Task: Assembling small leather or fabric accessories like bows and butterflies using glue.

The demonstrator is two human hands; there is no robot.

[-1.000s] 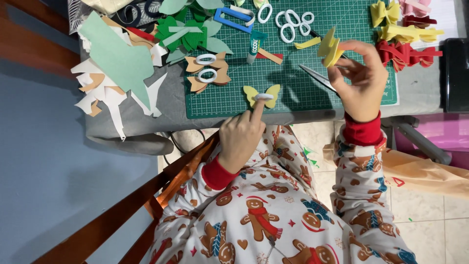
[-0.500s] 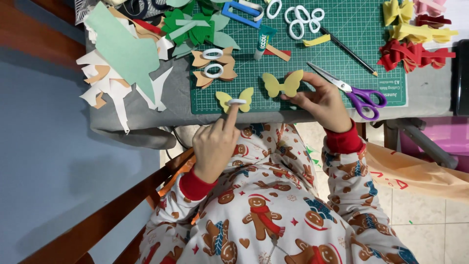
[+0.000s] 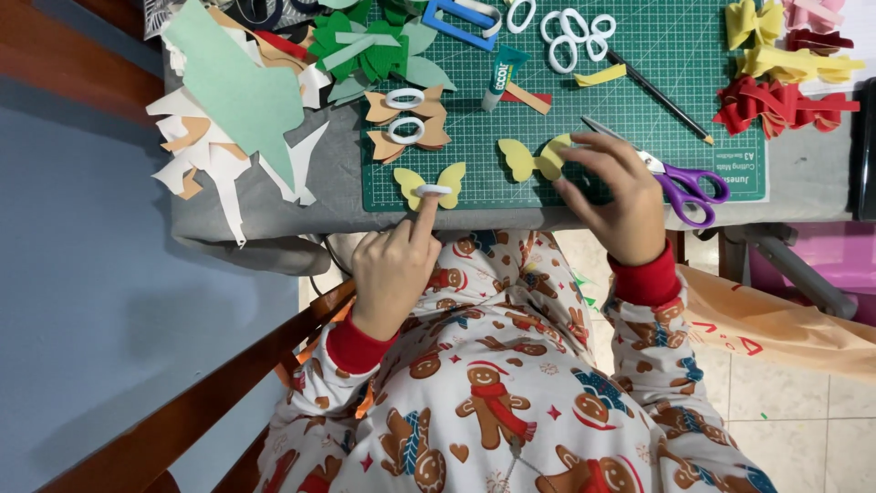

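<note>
My left hand [image 3: 394,265] presses its index fingertip on the white band across a yellow foam bow [image 3: 430,185] lying at the near edge of the green cutting mat [image 3: 566,100]. My right hand [image 3: 610,194] pinches a second yellow foam bow [image 3: 527,160] by its right wing and holds it flat on the mat. Purple-handled scissors [image 3: 680,185] lie on the mat just right of that hand, touched by nothing.
Two tan bows with white bands [image 3: 403,117], green foam bows [image 3: 370,46], a glue tube [image 3: 502,75], white foam rings [image 3: 570,32], a pencil [image 3: 662,99], red bows [image 3: 780,102], yellow bows [image 3: 776,46] and a heap of foam offcuts [image 3: 233,100] crowd the table. A wooden chair arm [image 3: 219,402] runs lower left.
My right hand brought the second yellow bow down from in the air onto the mat and let go of the scissors, which now lie beside it. The left fingertip stayed on the first bow.
</note>
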